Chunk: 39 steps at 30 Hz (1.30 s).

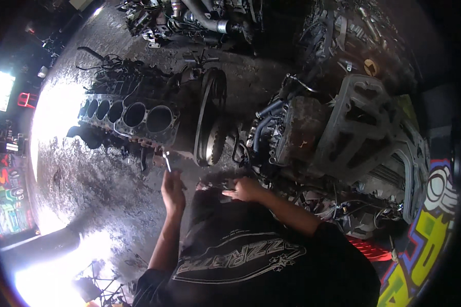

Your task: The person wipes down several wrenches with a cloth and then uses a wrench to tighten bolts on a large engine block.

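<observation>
My left hand (pixel 173 193) is closed around the lower end of a shiny metal wrench (pixel 168 161). The wrench points away from me, its far end close to the near side of an engine block (pixel 182 115) with several open round cylinder bores. At the block's right end stands a toothed wheel (pixel 216 144) with a dark rim. My right hand (pixel 245 190) is in front of my waist, near the hem of my black shirt (pixel 230 230). Its fingers are bent and point left; whatever they may hold is too small and dark to make out.
To the right lie a rusty engine part (pixel 305 128) and a large grey metal frame (pixel 361 117). More engine parts (pixel 205 20) stand at the far side on the stained floor (pixel 77 174). A red chair (pixel 26 100) is far left; a painted wall (pixel 430 225) is at right.
</observation>
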Motion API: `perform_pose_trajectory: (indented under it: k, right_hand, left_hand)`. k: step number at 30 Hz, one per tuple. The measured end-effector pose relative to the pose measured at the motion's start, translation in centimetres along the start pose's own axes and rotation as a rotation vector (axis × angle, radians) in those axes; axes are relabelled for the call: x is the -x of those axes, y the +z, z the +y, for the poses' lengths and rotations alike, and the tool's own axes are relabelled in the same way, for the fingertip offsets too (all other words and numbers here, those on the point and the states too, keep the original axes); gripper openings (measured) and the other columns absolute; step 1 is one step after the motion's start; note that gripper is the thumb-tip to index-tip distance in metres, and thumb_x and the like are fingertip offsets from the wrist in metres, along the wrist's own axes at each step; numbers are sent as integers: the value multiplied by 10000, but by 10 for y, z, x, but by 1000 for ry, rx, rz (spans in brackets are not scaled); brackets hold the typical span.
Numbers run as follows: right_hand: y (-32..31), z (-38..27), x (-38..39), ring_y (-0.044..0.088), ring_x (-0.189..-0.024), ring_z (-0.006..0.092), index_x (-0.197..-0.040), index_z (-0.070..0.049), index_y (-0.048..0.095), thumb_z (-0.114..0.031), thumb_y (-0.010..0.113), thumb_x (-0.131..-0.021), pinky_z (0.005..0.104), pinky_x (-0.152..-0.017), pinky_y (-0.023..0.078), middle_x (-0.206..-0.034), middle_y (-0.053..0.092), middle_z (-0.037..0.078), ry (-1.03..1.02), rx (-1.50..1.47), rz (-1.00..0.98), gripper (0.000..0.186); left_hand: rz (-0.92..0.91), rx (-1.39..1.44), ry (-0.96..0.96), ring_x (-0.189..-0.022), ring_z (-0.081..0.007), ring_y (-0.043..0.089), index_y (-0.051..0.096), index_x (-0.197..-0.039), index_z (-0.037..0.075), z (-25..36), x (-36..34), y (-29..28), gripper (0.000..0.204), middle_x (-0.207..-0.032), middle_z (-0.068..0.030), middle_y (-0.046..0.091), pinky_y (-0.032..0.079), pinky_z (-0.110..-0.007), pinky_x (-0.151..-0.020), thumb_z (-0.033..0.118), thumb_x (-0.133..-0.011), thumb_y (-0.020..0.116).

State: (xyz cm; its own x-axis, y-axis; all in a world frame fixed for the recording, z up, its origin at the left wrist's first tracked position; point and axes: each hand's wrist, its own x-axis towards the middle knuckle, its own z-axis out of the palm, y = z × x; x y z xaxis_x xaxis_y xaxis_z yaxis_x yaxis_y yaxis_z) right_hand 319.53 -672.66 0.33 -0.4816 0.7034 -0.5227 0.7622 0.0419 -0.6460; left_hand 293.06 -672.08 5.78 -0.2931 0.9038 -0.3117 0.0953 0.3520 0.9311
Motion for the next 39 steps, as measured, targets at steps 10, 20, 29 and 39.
perform_pose_trajectory:
  k: [10,20,29,39]
  right_hand:
    - [102,-11,-87,690,-676,204,-797,-56,770,-447,681,-913,369,-681,518,-714,722,73,376,-347,210,418]
    - [120,-182,-204,690,-987,419,-1156,48,650,-487,700,-871,464,-877,533,-1064,700,265,157,-558,101,608]
    - [102,-304,-235,434,-522,57,-911,-97,600,-309,741,-937,257,-466,355,-662,506,-53,314,-668,-18,256]
    - [129,-313,-279,537,-499,111,-880,-54,656,-445,711,-938,322,-482,431,-576,568,0,141,-496,-144,399]
  left_hand:
    - [-364,-150,-145,-940,-188,625,628,-1139,10,-97,-71,-127,248,-993,-107,673,491,-354,-811,202,-1018,529]
    - [-711,-629,266,-878,-435,666,537,-1079,55,-51,-138,-247,150,-936,-208,659,525,-516,-678,175,-994,565]
    - [-417,-412,566,-860,-419,645,543,-1010,75,-40,-141,-332,105,-899,-191,634,510,-506,-687,130,-936,594]
    - [-352,-509,334,-764,-435,636,544,-971,95,-57,-138,-377,125,-838,-184,643,487,-535,-628,218,-990,547]
